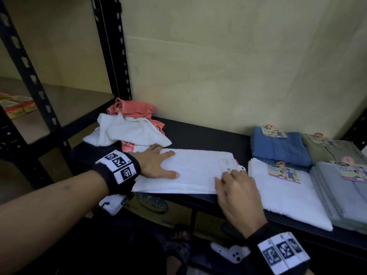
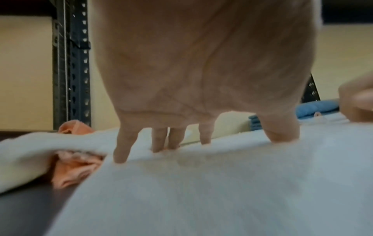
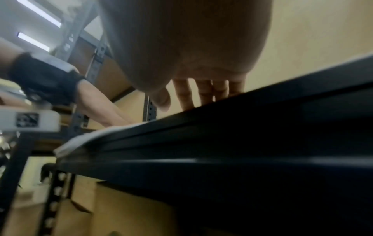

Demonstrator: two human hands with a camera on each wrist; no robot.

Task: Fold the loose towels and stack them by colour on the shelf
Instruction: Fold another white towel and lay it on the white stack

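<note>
A white towel, folded into a long strip, lies flat on the black shelf. My left hand presses flat on its left end with fingers spread, as the left wrist view shows on the towel. My right hand rests on the towel's right end by the label, its fingers nearly straight in the right wrist view. Behind the left hand is a loose pile of a white towel and coral towels. Folded stacks stand at the right: blue, white, grey.
A black upright post stands behind the loose pile, and the wall runs close behind the shelf. A greenish folded stack sits at the back right. Below the shelf are a cardboard box and a white controller.
</note>
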